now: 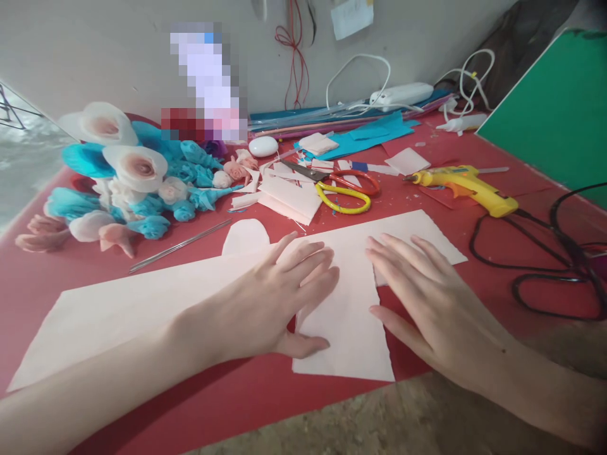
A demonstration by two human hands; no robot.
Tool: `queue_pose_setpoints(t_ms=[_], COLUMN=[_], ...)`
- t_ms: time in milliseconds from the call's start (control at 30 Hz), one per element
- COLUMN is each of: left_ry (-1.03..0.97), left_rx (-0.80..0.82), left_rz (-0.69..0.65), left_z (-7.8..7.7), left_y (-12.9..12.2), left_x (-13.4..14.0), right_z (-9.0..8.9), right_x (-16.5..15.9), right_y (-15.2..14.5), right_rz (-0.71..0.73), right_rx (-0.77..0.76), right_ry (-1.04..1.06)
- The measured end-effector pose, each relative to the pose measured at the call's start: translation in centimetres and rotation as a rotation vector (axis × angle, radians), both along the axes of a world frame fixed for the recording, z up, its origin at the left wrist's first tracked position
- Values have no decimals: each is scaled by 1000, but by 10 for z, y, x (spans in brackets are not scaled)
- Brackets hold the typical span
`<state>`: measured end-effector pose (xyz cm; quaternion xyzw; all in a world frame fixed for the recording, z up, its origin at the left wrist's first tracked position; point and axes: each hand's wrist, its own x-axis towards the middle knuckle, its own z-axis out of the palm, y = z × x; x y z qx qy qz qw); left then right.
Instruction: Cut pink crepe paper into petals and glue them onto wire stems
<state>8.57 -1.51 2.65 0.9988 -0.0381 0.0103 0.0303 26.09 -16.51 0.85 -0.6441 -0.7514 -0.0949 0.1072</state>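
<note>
A long pale sheet of paper (118, 316) stretches across the red table. On top of it, crosswise, lies a smaller pale paper piece (344, 347) with rough side edges, its lower end reaching toward the table's front. My left hand (279, 291) rests flat with fingers stretched over the smaller piece's left side, thumb on its lower left part. Open too, my right hand (417, 278) has its fingertips at the piece's right edge, over the long sheet. A rounded pale paper shape (245, 237) pokes out behind the long sheet.
Scissors (332, 180) with red and yellow handles lie among paper scraps (289, 199). A yellow glue gun (469, 186) with a black cord (502, 265) lies at right. Blue, white and pink paper flowers (137, 170) pile at left, near thin wires (180, 245). A green board (554, 114) stands at right.
</note>
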Motion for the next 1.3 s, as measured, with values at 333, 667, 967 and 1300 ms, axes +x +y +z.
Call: queue_pose_setpoints(t_ms=[333, 667, 967, 1300], left_ry=[12, 19, -24, -84], left_rx=[33, 45, 153, -21], left_rz=[-1, -47, 132, 332], left_z=[-3, -2, -8, 7], left_y=[-1, 2, -12, 3], left_x=[-3, -1, -15, 2], right_z=[-18, -9, -19, -20], right_x=[-10, -3, -4, 0], right_y=[-13, 2, 1, 3], right_rz=[-8, 97, 74, 13], right_rx=[-68, -112, -188, -135], right_ry=[-60, 59, 13, 344])
